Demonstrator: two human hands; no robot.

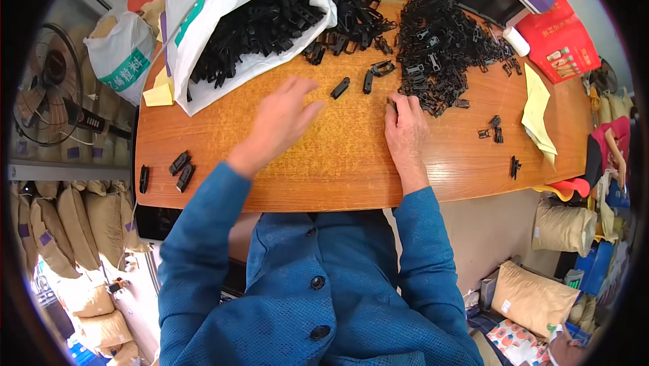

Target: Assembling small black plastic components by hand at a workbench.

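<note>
The left hand (287, 117) is spread over the smooth wood table (324, 173). The right hand (407, 126) curls by its bumpy heap of black plastic bits (433, 58) — I can't tell if it's pinching one. A crinkly white bag (233, 82) holds more black pieces (260, 24).
</note>
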